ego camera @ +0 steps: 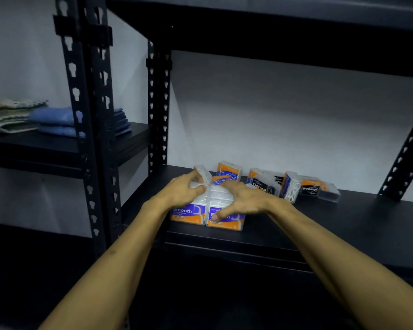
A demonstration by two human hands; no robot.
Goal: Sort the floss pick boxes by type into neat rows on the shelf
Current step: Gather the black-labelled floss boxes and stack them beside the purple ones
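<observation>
Black metal shelving stood against a pale wall, and the boxes lay on the middle shelf [343, 225] toward its left end. Two Smooth boxes [188, 214] stood side by side near the front edge, touching each other, with blue and orange labels facing the camera. More clear boxes seemed to be packed right behind them, under the hands.

The left hand [180, 190] lay on top of the left box, fingers curled around a clear box [202, 175] behind it that stood tilted. The right hand [242, 198] covered the right box from above, fingers spread over the top and thumb pressed on the front label; it held that box.

Behind the hands a Round box [229, 171] stood upright near the back of the shelf. To the right were Charcoal boxes [264, 185] in a loose group, some leaning on each other. One clear box of white picks [291, 188] stood on its side, and one more Charcoal box [320, 189] lay flat at the right end of the group.

On the neighbouring shelf unit to the left, folded blue cloths [57, 121] and pale cloths [7, 115] lay in piles.
</observation>
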